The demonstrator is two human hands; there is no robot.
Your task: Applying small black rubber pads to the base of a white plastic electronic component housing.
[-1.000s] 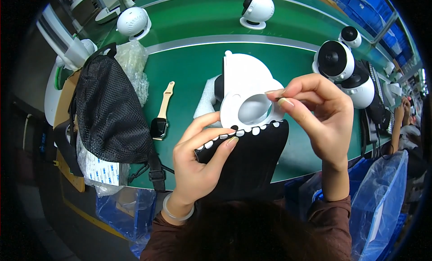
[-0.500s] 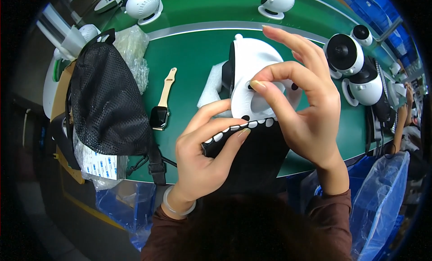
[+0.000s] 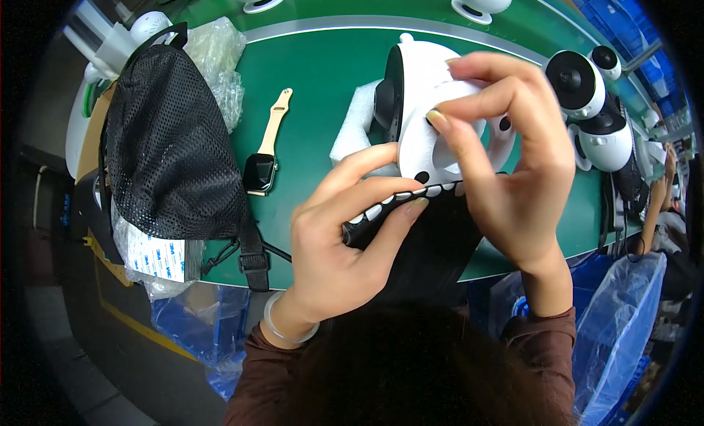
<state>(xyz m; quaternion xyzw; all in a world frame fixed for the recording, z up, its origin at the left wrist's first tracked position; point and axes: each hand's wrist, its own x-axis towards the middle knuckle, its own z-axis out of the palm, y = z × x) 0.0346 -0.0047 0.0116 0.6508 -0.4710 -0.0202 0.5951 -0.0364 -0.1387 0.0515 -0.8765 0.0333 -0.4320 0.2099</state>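
Observation:
A white rounded camera [image 3: 425, 59] with a black front lies tipped on a white foam block [image 3: 355, 125], its ring-shaped base [image 3: 419, 148] turned toward me. Black round pads sit on the base, one near its lower edge and one at its right. My left hand [image 3: 341, 239] pinches a black sheet [image 3: 433, 242] of adhesive pads whose folded edge shows a row of white rounds. Its upper fingers touch the base's left edge. My right hand [image 3: 524, 154] is closed, thumb and forefinger pressing a small black pad against the base.
A black mesh bag [image 3: 176, 154] with a strap lies at left, beside clear plastic wrap [image 3: 220, 66]. A watch [image 3: 260, 173] with a beige band lies between bag and foam. More white cameras [image 3: 576, 85] stand at right. Another person's arm [image 3: 658, 195] shows at far right.
The view has shifted, so the bench things sit a little higher in it. My right fingers have curled closer around the base, the thumb still at the small pad. My left hand keeps the sheet.

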